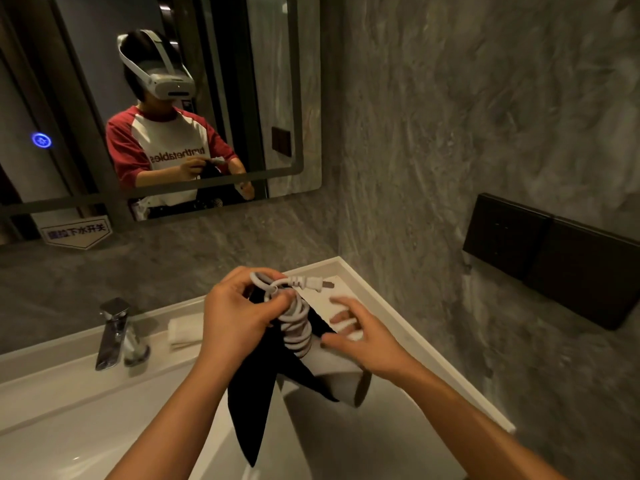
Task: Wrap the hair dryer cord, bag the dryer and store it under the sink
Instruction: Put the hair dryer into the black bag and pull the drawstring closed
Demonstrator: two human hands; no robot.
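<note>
A white hair dryer (337, 370) is held above the sink counter, its white cord (297, 323) coiled several times around the handle. The plug (313, 283) sticks out to the right at the top. My left hand (239, 315) grips the top of the coil and a black bag (252, 400) that hangs down below it. My right hand (358, 336) is beside the dryer body, fingers spread, touching it from the right.
A white sink basin (52, 434) lies lower left with a chrome faucet (112, 332) behind it. A folded white towel (183, 330) sits on the counter rim. A mirror (277, 98) hangs above. Black wall sockets (554, 258) are on the right wall.
</note>
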